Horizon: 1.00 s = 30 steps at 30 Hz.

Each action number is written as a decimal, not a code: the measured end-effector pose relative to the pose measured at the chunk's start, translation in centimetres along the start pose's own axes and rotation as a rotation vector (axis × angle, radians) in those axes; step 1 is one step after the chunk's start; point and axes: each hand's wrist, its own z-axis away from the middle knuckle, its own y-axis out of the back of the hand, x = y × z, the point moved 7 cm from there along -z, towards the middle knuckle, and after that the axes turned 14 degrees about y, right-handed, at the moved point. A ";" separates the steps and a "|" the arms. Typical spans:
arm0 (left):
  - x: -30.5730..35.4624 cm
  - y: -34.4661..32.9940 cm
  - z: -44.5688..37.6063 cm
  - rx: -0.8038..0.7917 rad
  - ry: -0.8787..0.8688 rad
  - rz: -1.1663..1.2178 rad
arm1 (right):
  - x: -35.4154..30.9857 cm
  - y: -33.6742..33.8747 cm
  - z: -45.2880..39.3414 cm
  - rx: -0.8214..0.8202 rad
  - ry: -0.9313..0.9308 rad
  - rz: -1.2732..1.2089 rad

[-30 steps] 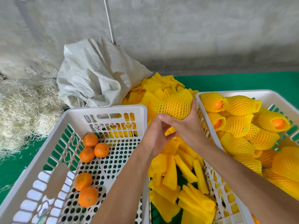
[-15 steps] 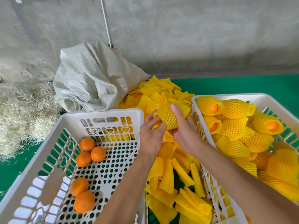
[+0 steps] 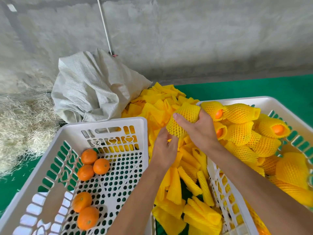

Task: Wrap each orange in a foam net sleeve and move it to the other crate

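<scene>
My right hand grips a bulging yellow foam net sleeve above the gap between the two crates, thumb across its front. What is inside the sleeve is hidden. My left hand sits just below, its curled fingers at the sleeve's lower end. The left white crate holds several bare oranges, some in the middle and two near the front. The right white crate is filled with wrapped oranges.
A heap of flat yellow sleeves lies between and behind the crates. A white woven sack slumps at the back left, with dry straw to its left. A green mat covers the surface before a grey wall.
My right hand has shifted from cupping the sleeve to wrapping round it with the thumb across. My left hand has dropped from the sleeve's side to its lower end.
</scene>
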 end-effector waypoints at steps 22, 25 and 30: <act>-6.9 -1.6 3.1 -0.490 0.482 -1.110 | -1.5 4.7 -1.7 -0.202 0.094 1.194; -6.9 -1.5 3.1 -0.460 0.493 -1.142 | -0.7 -1.0 0.8 -0.526 0.211 0.917; -6.6 -1.5 2.6 -0.408 0.475 -1.162 | 5.4 -6.6 8.9 -1.318 -0.184 0.898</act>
